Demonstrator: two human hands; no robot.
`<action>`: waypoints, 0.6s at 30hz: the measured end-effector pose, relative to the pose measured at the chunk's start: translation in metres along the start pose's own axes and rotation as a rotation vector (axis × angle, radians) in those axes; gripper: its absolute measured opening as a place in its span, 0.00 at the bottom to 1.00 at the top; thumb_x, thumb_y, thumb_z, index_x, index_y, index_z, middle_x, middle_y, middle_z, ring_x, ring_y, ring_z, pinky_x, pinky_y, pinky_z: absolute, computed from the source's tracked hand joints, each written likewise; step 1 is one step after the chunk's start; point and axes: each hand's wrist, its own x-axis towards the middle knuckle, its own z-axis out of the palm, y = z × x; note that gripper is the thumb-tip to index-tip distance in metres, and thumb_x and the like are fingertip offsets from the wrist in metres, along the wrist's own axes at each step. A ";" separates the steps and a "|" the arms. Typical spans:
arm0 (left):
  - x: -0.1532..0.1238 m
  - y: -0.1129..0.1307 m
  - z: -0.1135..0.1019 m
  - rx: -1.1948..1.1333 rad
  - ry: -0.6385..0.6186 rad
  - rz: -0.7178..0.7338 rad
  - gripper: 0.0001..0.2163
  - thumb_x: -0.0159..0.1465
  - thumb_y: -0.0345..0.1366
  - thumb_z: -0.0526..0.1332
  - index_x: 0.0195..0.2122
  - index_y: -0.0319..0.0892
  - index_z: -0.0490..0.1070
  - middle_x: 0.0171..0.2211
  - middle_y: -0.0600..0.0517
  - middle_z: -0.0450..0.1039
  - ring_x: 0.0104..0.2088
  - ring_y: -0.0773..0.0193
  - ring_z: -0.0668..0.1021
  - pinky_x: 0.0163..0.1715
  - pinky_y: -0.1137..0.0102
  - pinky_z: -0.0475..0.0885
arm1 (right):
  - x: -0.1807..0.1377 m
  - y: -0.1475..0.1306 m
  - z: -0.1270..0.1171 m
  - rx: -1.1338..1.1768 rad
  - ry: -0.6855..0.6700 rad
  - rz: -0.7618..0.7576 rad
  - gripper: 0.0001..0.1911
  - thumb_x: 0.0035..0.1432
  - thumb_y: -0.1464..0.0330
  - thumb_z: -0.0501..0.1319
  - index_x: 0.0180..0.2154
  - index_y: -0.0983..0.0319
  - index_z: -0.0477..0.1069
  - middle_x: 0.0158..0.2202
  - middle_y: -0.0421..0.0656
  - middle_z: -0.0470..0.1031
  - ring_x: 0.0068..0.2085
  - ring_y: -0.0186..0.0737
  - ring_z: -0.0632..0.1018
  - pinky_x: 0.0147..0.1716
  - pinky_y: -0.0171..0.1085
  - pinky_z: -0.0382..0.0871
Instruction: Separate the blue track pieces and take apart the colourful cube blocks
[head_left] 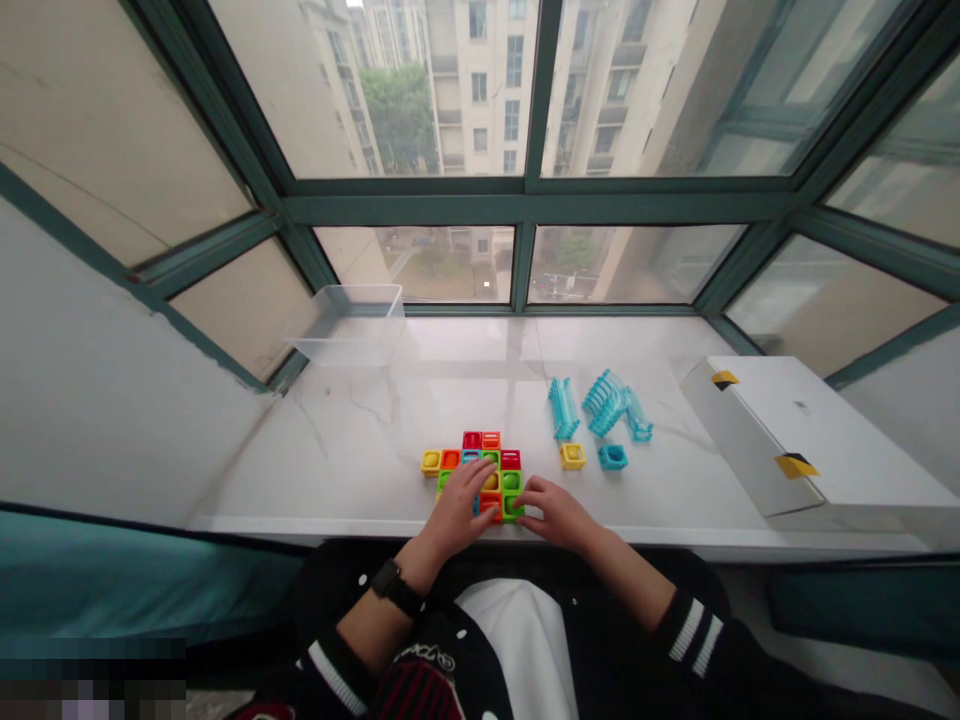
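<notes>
A flat cluster of coloured cube blocks [480, 460], red, orange, yellow, green and blue, sits on the white marble sill [360, 440] near its front edge. My left hand [459, 510] lies over the cluster's near left part, fingers stretched out across the blocks. My right hand [555, 512] rests at the cluster's near right corner, fingers curled against a green block [512, 503]. A black watch is on my left wrist.
Right of the cluster lie a loose yellow block [572, 455], a blue block [613, 457] and several light-blue ribbed track pieces [600, 402]. A clear plastic bin [352, 322] stands at the back left. A white cardboard box [802, 440] lies at the right.
</notes>
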 end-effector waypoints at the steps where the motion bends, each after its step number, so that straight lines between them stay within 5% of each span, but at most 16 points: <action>1: 0.001 0.003 0.007 0.035 -0.063 0.017 0.36 0.61 0.37 0.70 0.70 0.53 0.61 0.71 0.47 0.62 0.72 0.45 0.62 0.71 0.43 0.55 | 0.000 0.000 0.002 0.001 0.000 0.009 0.11 0.59 0.70 0.70 0.45 0.55 0.80 0.41 0.42 0.72 0.41 0.40 0.77 0.44 0.39 0.73; 6: 0.003 0.003 0.027 0.201 -0.219 0.011 0.36 0.59 0.37 0.73 0.69 0.52 0.63 0.73 0.47 0.57 0.74 0.42 0.56 0.71 0.38 0.50 | 0.000 0.003 0.007 0.038 -0.005 0.023 0.06 0.58 0.71 0.70 0.40 0.57 0.81 0.40 0.42 0.71 0.41 0.40 0.76 0.44 0.39 0.72; 18: 0.003 -0.006 0.024 0.223 -0.230 0.034 0.32 0.61 0.36 0.73 0.66 0.52 0.66 0.72 0.48 0.59 0.73 0.44 0.59 0.70 0.39 0.53 | -0.006 0.008 0.003 0.024 0.014 0.059 0.09 0.54 0.76 0.69 0.35 0.59 0.75 0.41 0.42 0.71 0.41 0.40 0.76 0.44 0.38 0.71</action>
